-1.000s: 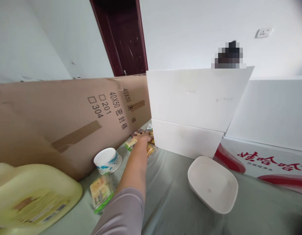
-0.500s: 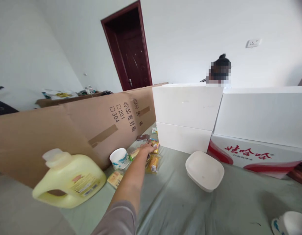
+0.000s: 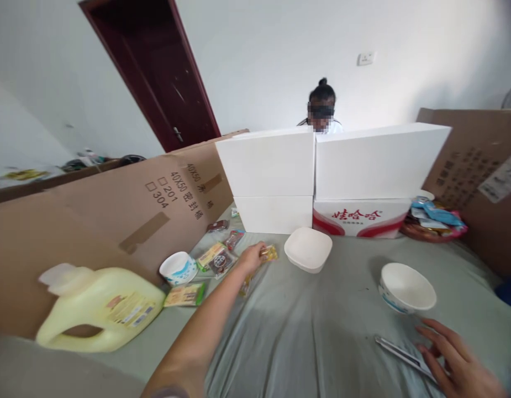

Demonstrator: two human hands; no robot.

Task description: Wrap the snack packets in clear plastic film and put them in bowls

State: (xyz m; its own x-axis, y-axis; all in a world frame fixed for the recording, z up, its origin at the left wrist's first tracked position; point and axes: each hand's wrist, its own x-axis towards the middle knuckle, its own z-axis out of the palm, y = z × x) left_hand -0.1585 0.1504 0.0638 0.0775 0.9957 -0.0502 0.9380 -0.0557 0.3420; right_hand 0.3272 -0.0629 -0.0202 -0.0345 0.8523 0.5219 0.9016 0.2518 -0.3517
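Your left hand (image 3: 252, 258) pinches a yellow packet (image 3: 270, 253), which juts right toward the square bowl (image 3: 308, 246), its long axis roughly left to right. Your right hand (image 3: 456, 359), loosely spread, is beside a slim tool (image 3: 402, 354); contact is unclear.

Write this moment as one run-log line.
left hand: grips small yellow plastic-wrapped snack | right hand: open beside slim silvery tool, contact unclear | nearby: white rounded-square bowl
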